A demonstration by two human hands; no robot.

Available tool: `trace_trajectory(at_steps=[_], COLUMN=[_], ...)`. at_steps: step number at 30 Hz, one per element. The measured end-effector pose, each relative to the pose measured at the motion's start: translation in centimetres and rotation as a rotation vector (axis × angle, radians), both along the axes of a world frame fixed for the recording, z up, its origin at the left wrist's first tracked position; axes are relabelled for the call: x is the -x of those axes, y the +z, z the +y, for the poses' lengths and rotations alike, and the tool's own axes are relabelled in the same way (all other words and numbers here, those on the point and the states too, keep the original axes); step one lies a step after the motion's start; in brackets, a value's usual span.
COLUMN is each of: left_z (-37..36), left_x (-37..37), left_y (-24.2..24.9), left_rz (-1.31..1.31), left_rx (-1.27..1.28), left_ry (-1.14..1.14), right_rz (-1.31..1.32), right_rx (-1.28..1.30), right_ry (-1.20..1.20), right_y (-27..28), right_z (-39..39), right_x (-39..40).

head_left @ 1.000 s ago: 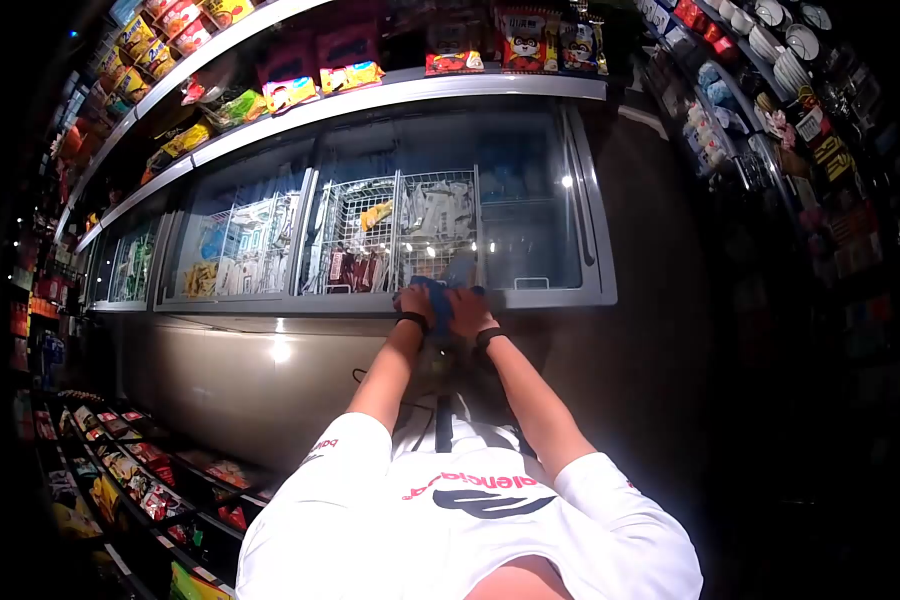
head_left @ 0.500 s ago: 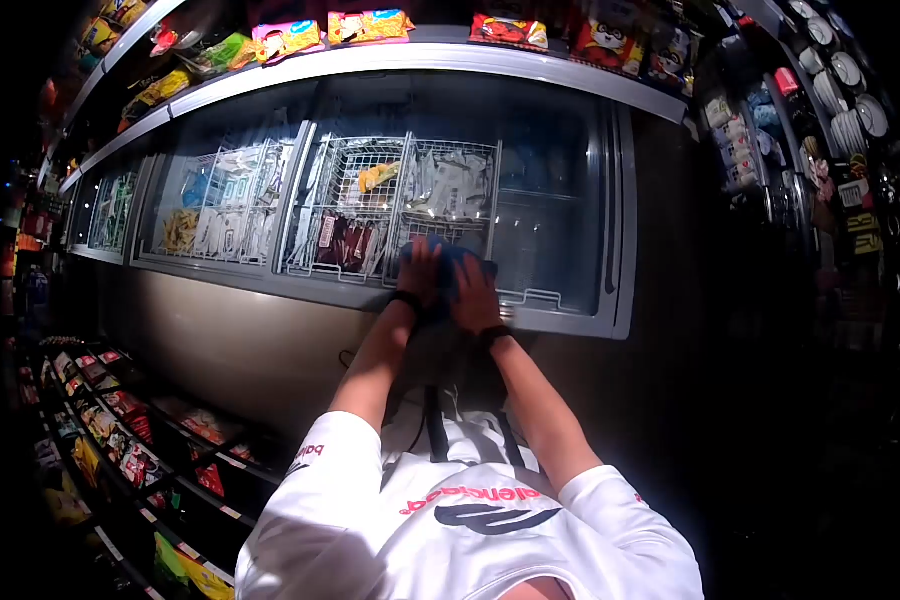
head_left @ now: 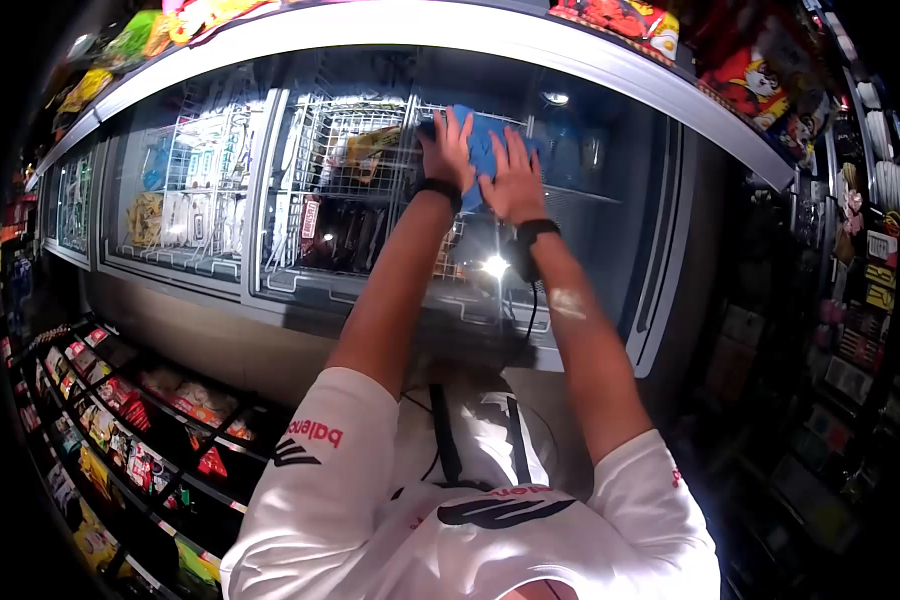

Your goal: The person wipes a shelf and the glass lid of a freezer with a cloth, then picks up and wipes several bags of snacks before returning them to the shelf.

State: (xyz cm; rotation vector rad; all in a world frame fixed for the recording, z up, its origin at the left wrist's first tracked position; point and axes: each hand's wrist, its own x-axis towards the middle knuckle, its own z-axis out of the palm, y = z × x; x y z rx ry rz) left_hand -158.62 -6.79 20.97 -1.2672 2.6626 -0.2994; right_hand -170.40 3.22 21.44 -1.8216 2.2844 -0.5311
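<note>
A blue cloth (head_left: 483,150) lies on the glass top (head_left: 595,225) of a chest freezer, under both of my hands. My left hand (head_left: 448,155) presses flat on the cloth's left part, its fingers spread and pointing away from me. On the right part of the cloth rests my right hand (head_left: 513,180), also flat with fingers apart. Dark bands circle both wrists. Wire baskets (head_left: 355,120) with packaged goods show through the glass, and a yellow packet (head_left: 370,150) is left of my left hand.
Snack packets (head_left: 620,22) stand on a shelf beyond the freezer's bright far edge (head_left: 390,28). A rack of colourful packets (head_left: 120,400) is at the lower left. Shelves with goods (head_left: 870,270) line the right side. A dark cord hangs near my right wrist.
Both hands and the blue cloth have moved away from me, from the freezer's near edge to farther up the glass. The view has also shifted closer over the freezer.
</note>
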Motion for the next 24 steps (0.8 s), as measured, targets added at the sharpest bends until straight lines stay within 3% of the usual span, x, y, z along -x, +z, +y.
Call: trace_trajectory(at_steps=[2, 5, 8, 12, 15, 19, 24], left_z=[-1.9, -4.9, -7.6, -7.4, -5.6, -1.4, 6.9], left_x=[1.7, 3.1, 4.3, 4.4, 4.7, 4.1, 3.3], left_y=[-0.9, -0.6, -1.8, -2.2, 1.2, -0.3, -1.4], left_rz=[-0.024, 0.133, 0.124, 0.097, -0.04, -0.124, -0.268], left_rx=[0.054, -0.062, -0.165, 0.027, -0.057, 0.162, 0.269], left_ry=[0.025, 0.041, 0.054, 0.012, 0.058, 0.071, 0.079], right_rz=[0.042, 0.057, 0.107, 0.111, 0.123, 0.3, 0.72], right_rx=[0.02, 0.107, 0.001, -0.074, -0.165, -0.351, -0.452], right_ry=[-0.018, -0.036, -0.025, -0.051, -0.129, -0.166, -0.279], right_y=[-1.0, -2.0, -1.6, -1.7, -0.2, 0.5, -0.8], right_z=[-2.5, -5.5, -7.6, -8.1, -7.4, -3.9, 3.2], right_x=[1.5, 3.1, 4.6, 4.8, 3.2, 0.8, -3.1])
